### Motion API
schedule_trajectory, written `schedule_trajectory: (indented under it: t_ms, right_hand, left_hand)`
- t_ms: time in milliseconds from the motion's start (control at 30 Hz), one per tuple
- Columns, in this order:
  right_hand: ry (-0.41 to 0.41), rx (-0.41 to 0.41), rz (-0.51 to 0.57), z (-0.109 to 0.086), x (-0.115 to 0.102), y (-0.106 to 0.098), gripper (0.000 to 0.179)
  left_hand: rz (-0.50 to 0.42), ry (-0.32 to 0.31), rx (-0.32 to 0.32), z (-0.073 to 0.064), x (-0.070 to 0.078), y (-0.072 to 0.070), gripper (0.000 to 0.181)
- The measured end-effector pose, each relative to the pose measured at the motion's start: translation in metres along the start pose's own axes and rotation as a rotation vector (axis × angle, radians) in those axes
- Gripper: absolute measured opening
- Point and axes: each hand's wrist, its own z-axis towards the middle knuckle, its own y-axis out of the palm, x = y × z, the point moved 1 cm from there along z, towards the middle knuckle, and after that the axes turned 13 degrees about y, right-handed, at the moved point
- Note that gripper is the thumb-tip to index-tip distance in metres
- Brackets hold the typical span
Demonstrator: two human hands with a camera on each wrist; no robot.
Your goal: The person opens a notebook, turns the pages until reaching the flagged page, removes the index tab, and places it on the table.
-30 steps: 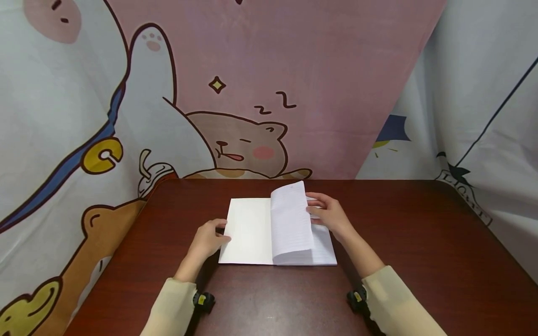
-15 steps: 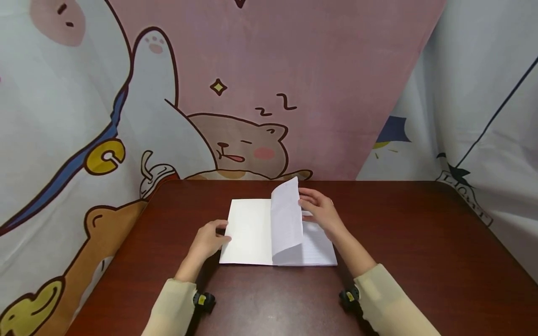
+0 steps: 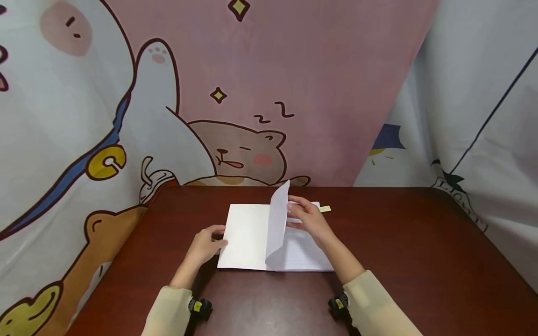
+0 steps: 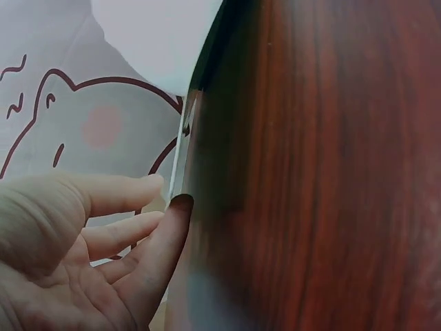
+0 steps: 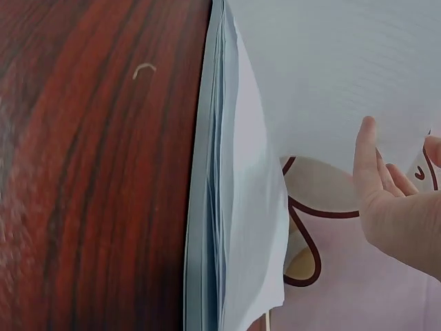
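Observation:
An open notebook (image 3: 245, 235) lies on the table, its left side blank white and its right side lined. One or more pages (image 3: 277, 224) stand raised from the spine, curving up. My left hand (image 3: 203, 245) pinches the notebook's left edge; in the left wrist view [the cover edge] runs between the fingertips of this hand (image 4: 103, 248). My right hand (image 3: 308, 219) has its fingertips at the raised page's free edge, from the right. In the right wrist view, that hand (image 5: 400, 207) extends its fingers against the page's pale underside, above the stacked pages (image 5: 220, 207).
A small yellow tab (image 3: 325, 208) sticks out at the notebook's upper right. The dark red-brown table (image 3: 420, 247) ends at a cartoon-printed cloth (image 3: 336, 93) behind and at both sides. Black wrist cameras (image 3: 200, 308) sit below the sleeves.
My right hand has moved left, carrying the raised page from the right side to nearly upright. The yellow tab has come into sight. The left hand stays at the notebook's left edge.

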Motion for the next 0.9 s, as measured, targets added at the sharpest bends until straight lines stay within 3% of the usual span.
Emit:
schedule_trajectory:
  t_ms: [200, 400, 600, 900]
  right_hand:
    - [0.007, -0.021, 0.008, -0.003, 0.008, 0.005, 0.043]
    - [0.062, -0.063, -0.056, -0.005, 0.013, 0.010, 0.047]
    - [0.123, -0.154, -0.163, -0.007, 0.022, 0.017, 0.051]
    - [0.119, -0.285, -0.413, -0.012, 0.030, 0.023, 0.048]
  left_hand:
    - [-0.062, 0.017, -0.010, -0.005, -0.005, 0.001, 0.040]
    - [-0.121, 0.040, 0.011, -0.002, -0.003, -0.003, 0.039]
    - [-0.154, 0.073, 0.012, -0.006, -0.004, -0.006, 0.039]
    - [-0.175, 0.065, 0.030, -0.006, 0.000, -0.005, 0.035]
